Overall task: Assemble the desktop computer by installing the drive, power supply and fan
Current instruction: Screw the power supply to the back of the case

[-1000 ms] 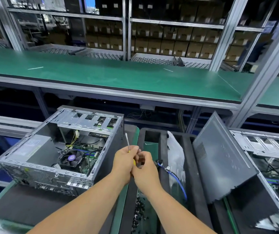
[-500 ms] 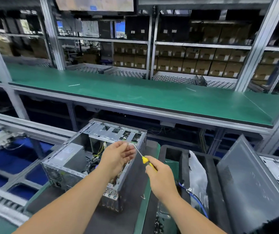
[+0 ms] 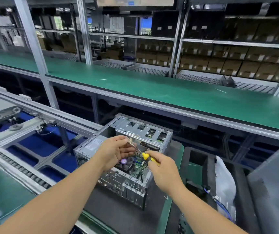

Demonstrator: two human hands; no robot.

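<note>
Far left: conveyor (image 3: 22,168) with blue floor showing between its rails, running diagonally.

Left hand (image 3: 116,152) is hovering over the open case (image 3: 132,183), fingers curled loosely, thumb and fingertips meeting at the tip of the screwdriver (image 3: 139,152). Whether a screw is pinched there, cannot tell; too small.

Case is sitting on a dark mat (image 3: 118,211), open side up. Power supply (image 3: 95,142) is lying in its left rear corner. Drive cage (image 3: 143,130) is spanning the far end. Fan (image 3: 123,161), with a purple hub, is showing just beneath the left palm, beside the green board (image 3: 138,168).

Screwdriver shaft is slanting up and left from a yellow handle. Right hand (image 3: 165,173) is closing around that handle, thumb on top, firm grip.

Right of the case: a black foam tray (image 3: 201,159), holding a white bag (image 3: 224,183) and a blue cable (image 3: 219,203). Far right: a grey side panel (image 3: 273,186), leaning tilted.

Behind it all, a green bench (image 3: 169,92) is stretching across, shelves of cartons (image 3: 219,61) beyond.
</note>
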